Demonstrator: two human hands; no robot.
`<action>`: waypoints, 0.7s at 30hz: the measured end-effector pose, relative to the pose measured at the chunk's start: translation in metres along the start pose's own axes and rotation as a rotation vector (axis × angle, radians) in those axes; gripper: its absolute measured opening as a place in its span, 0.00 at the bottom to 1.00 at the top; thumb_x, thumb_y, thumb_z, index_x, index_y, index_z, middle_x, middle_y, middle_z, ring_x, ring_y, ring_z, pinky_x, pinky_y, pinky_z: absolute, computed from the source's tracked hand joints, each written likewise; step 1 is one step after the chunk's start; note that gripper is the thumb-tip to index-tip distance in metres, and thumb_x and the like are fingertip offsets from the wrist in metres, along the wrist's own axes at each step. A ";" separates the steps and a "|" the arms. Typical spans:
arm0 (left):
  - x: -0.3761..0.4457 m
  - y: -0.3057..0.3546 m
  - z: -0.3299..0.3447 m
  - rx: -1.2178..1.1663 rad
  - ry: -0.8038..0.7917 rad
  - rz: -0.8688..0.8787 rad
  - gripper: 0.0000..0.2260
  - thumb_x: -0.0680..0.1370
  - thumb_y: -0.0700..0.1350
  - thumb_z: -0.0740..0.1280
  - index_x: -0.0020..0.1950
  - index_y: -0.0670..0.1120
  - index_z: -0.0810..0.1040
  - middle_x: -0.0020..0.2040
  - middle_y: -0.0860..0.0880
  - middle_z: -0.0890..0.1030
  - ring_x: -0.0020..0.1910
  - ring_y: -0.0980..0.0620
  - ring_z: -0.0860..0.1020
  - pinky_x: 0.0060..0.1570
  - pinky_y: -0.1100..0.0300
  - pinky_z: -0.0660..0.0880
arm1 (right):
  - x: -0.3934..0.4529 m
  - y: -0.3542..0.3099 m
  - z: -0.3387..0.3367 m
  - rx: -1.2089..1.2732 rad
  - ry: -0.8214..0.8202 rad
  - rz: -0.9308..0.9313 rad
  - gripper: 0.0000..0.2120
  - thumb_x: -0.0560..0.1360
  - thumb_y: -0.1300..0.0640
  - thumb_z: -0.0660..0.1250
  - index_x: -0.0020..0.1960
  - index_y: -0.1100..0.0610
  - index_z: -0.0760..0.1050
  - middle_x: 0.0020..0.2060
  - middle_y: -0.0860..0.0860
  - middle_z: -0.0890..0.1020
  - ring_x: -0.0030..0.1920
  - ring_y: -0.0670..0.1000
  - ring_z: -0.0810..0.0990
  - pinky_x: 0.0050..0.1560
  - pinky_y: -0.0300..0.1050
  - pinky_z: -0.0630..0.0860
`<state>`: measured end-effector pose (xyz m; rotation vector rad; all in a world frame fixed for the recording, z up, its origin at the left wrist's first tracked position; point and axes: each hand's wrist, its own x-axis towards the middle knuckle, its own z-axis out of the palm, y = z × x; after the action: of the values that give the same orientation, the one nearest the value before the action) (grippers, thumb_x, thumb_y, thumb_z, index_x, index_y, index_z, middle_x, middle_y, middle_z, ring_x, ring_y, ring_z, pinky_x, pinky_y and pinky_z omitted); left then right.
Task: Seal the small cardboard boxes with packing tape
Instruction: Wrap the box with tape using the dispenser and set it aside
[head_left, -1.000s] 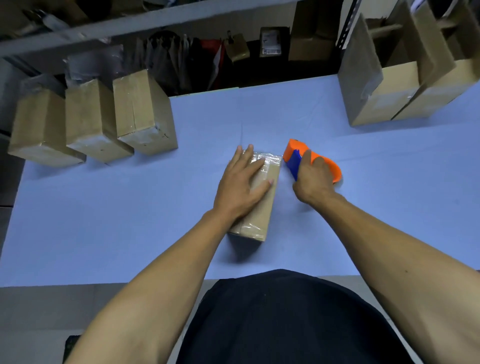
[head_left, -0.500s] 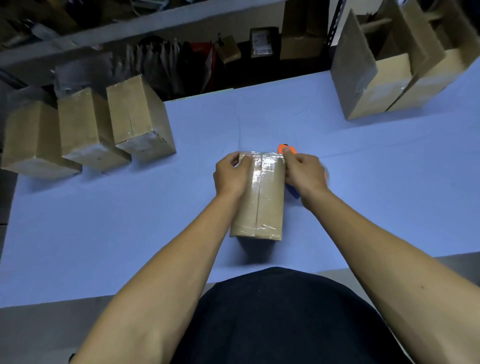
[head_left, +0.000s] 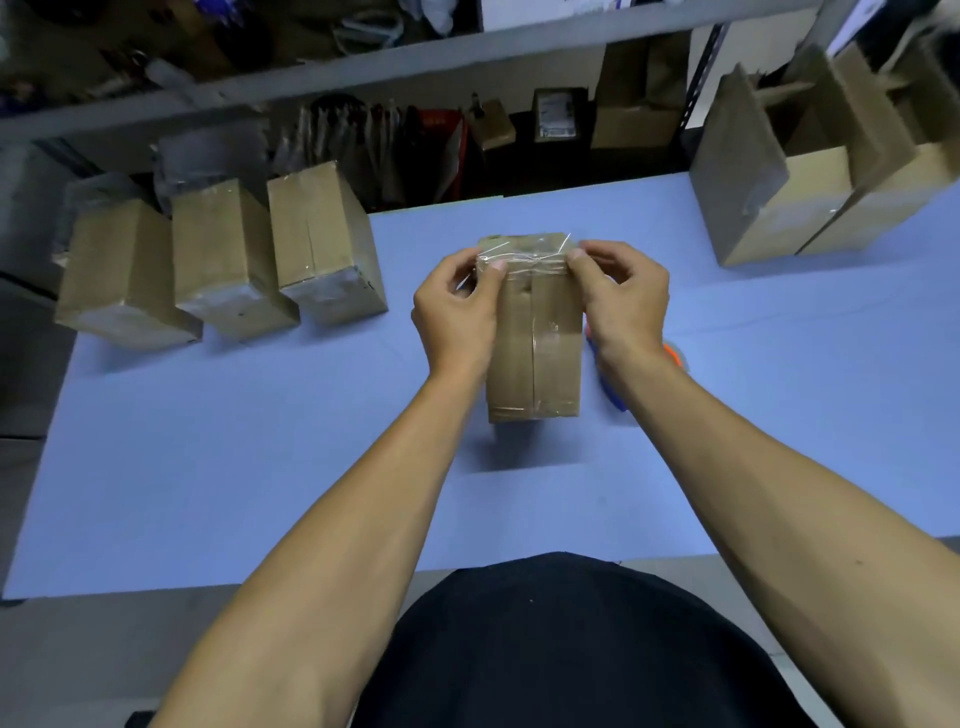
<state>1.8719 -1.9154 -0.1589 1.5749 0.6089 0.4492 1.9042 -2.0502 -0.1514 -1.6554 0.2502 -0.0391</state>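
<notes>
A small brown cardboard box (head_left: 535, 348) is held above the blue table (head_left: 260, 457), its far end tilted up. Clear tape crosses its upper edge and runs along the middle seam. My left hand (head_left: 457, 312) grips the box's left side, thumb pressed on the tape near the top. On the opposite side my right hand (head_left: 621, 301) grips the box, thumb on the tape too. The orange and blue tape dispenser (head_left: 670, 356) lies on the table behind my right wrist, mostly hidden.
Three closed cardboard boxes (head_left: 228, 260) stand in a row at the table's far left. Open cardboard boxes (head_left: 810, 182) with raised flaps stand at the far right. A cluttered shelf (head_left: 467, 119) runs behind the table.
My right hand left the tape dispenser on the table and joined the left on the box. Both hands have lifted the box and tipped its far end up.
</notes>
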 end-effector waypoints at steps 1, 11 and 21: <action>-0.002 -0.003 -0.002 -0.010 0.026 -0.005 0.05 0.73 0.43 0.75 0.45 0.54 0.83 0.45 0.55 0.86 0.49 0.57 0.84 0.55 0.57 0.79 | -0.003 0.002 0.002 -0.031 0.005 -0.016 0.01 0.73 0.53 0.73 0.44 0.50 0.83 0.41 0.43 0.85 0.48 0.40 0.83 0.55 0.42 0.79; -0.006 -0.002 -0.004 0.066 0.166 -0.014 0.05 0.78 0.41 0.69 0.43 0.42 0.78 0.51 0.45 0.84 0.43 0.71 0.79 0.44 0.75 0.72 | -0.010 -0.001 0.016 -0.105 0.043 -0.050 0.09 0.77 0.54 0.69 0.41 0.59 0.78 0.35 0.46 0.80 0.31 0.37 0.73 0.38 0.32 0.69; -0.011 -0.020 0.002 0.145 0.218 0.035 0.05 0.74 0.35 0.65 0.44 0.45 0.73 0.42 0.56 0.79 0.46 0.53 0.81 0.43 0.63 0.76 | -0.015 0.017 0.015 -0.091 0.017 -0.025 0.04 0.73 0.61 0.69 0.40 0.59 0.76 0.40 0.49 0.82 0.41 0.40 0.79 0.44 0.34 0.74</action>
<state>1.8625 -1.9227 -0.1784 1.6888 0.7962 0.6201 1.8904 -2.0337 -0.1679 -1.7498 0.2468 -0.0615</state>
